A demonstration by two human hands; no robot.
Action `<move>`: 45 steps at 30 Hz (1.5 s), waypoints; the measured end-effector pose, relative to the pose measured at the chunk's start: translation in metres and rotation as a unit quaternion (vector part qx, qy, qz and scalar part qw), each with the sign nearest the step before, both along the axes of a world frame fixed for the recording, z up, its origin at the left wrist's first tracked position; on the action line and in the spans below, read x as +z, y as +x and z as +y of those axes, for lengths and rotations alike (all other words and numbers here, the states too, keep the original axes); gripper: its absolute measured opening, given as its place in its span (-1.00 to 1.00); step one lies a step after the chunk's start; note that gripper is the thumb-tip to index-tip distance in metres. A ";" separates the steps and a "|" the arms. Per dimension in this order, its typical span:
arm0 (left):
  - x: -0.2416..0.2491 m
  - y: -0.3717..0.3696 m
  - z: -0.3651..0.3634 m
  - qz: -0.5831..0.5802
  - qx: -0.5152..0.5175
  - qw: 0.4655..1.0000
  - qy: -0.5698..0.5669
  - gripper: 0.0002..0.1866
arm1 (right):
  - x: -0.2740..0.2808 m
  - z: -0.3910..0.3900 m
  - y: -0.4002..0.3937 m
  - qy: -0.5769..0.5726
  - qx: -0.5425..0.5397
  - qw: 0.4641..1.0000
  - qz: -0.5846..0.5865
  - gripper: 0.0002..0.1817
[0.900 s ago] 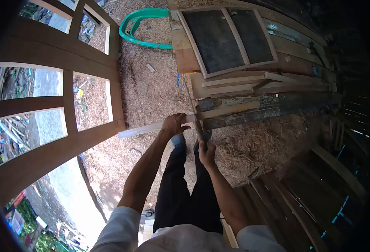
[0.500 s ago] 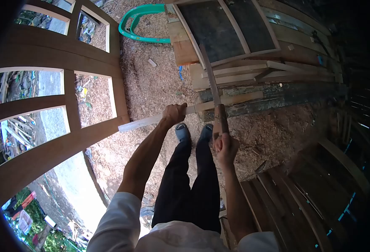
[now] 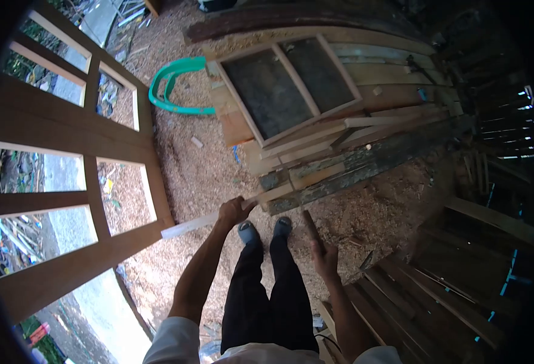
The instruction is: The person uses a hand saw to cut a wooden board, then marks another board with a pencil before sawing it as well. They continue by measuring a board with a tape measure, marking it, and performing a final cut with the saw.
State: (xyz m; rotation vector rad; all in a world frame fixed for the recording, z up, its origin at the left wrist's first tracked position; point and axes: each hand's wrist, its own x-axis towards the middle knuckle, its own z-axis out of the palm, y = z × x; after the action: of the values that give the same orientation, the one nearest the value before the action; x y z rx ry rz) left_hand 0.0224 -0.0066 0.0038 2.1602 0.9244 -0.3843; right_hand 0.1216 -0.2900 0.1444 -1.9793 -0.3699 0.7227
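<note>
My left hand (image 3: pixel 235 212) is wrapped over a pale wooden strip (image 3: pixel 191 227), which reaches left toward a big panelled frame. The strip's other end (image 3: pixel 318 177) lies on the rough timber at the bench's near edge. In my right hand (image 3: pixel 324 258) is the straight wooden handle of a handsaw (image 3: pixel 310 227). Its thin blade, blurred by motion, points up and away across the strip, to the right of my left hand.
A brown door-like frame (image 3: pixel 67 121) with square openings stands at left. On the plank bench lie a dark-panelled frame (image 3: pixel 261 94) and a hammer-like tool (image 3: pixel 422 68). A green plastic loop (image 3: pixel 158 91) is beside it. Boards (image 3: pixel 394 291) lean at lower right; sawdust (image 3: pixel 188 176) covers the ground.
My right hand has drawn the handsaw back toward me, leaving less blade beyond the strip. The left hand keeps its grip. The view has shifted, showing more of the bench's far side.
</note>
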 end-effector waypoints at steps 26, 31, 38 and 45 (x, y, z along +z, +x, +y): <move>0.210 0.028 0.028 -0.239 -0.120 0.954 0.136 -0.62 | 0.114 0.103 0.165 0.127 0.222 0.832 -0.492 -0.71; 0.274 0.028 -0.002 -0.268 -0.078 0.950 0.138 -0.53 | 0.135 0.125 0.192 0.112 0.345 0.807 -0.466 -0.68; 0.297 0.031 -0.019 -0.170 -0.014 0.983 -0.067 -0.60 | 0.150 0.138 0.204 0.204 0.378 0.766 -0.479 -0.66; 0.295 0.035 -0.021 -0.068 -0.043 0.993 -0.089 -0.49 | 0.146 0.107 0.198 0.177 0.398 0.795 -0.421 -0.62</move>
State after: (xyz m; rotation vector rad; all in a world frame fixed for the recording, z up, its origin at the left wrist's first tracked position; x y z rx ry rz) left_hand 0.0579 -0.0279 0.2992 2.0395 0.6965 -0.3421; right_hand 0.3200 -0.1831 0.2900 -1.6225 -1.8138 0.1508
